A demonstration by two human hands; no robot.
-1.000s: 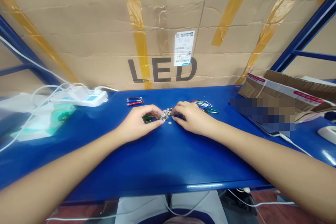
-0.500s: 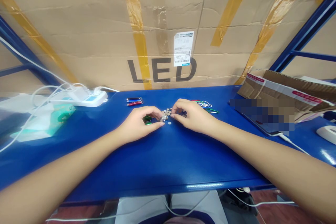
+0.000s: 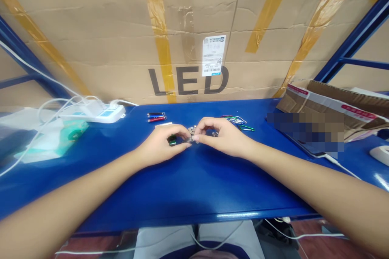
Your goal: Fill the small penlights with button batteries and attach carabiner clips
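Several silvery discs [image 3: 192, 130], right hand [image 3: 229, 135] now closer to left hand [image 3: 158, 145]

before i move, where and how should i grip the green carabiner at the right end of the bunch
Likely best to pinch the green carabiner by its right end, coming from the right: it lies flat and lengthwise across the view, that end pointing away from the other carabiners and the right hand.

- Your two bare hands, left hand [image 3: 159, 141] and right hand [image 3: 229, 137], flank small round silver discs [image 3: 192, 130] too overlapped to count.
- Left of the discs, you have three slim metallic tubes [image 3: 157, 116]: black, blue, red.
- Right of the discs, tangled coloured metal carabiners [image 3: 237, 120] you cannot fully count.
- Far left of the discs, one white plastic power strip [image 3: 113, 114].
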